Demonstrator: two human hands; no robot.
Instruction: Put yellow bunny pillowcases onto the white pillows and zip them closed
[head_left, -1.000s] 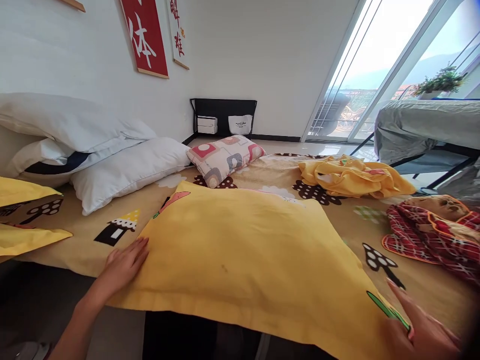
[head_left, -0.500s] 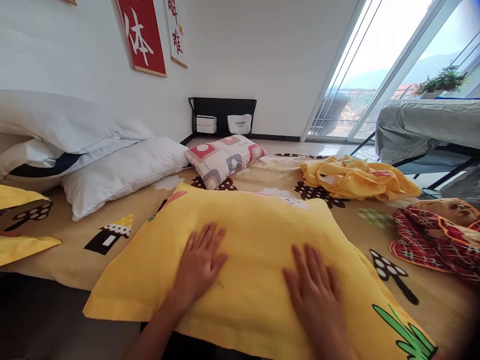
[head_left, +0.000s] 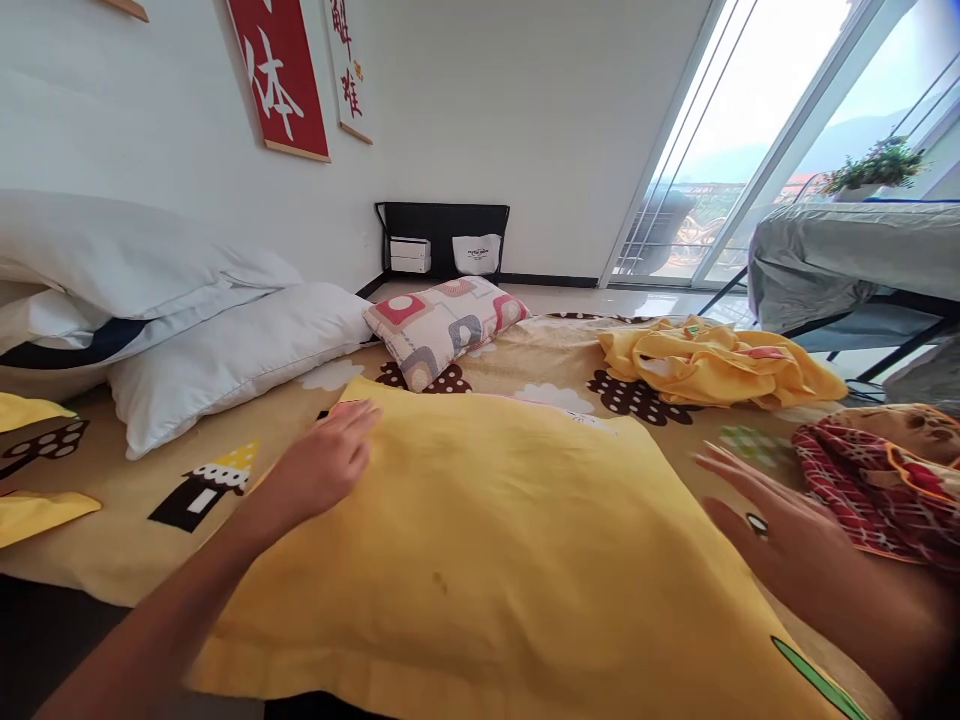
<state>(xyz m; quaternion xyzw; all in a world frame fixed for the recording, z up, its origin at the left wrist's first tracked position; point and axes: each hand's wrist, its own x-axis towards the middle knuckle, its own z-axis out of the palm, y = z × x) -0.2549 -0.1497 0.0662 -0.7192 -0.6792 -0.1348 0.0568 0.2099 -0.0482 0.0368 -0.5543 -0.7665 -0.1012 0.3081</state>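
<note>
A plump pillow in a yellow case [head_left: 480, 540] lies in front of me, its near hem at the bottom of the view. A bit of green leaf print shows at its lower right. My left hand [head_left: 322, 465] is by the pillow's upper left edge, fingers extended and nothing held. Whether it presses on the cloth I cannot tell. Off the pillow's right side, my right hand [head_left: 787, 535] is held with straight fingers and the thumb apart, gripping nothing. A ring [head_left: 757, 524] shows on it.
White pillows [head_left: 247, 345] are piled at the left. Beyond the yellow pillow lie a patterned pillow [head_left: 450, 325] and crumpled yellow cloth [head_left: 720, 360]. A red plaid cloth [head_left: 862, 470] rests at the right. All lie on a tan printed sheet [head_left: 555, 350].
Both hands have moved apart from the middle of the yellow pillow: the left to its upper left edge, the right out past its right side.
</note>
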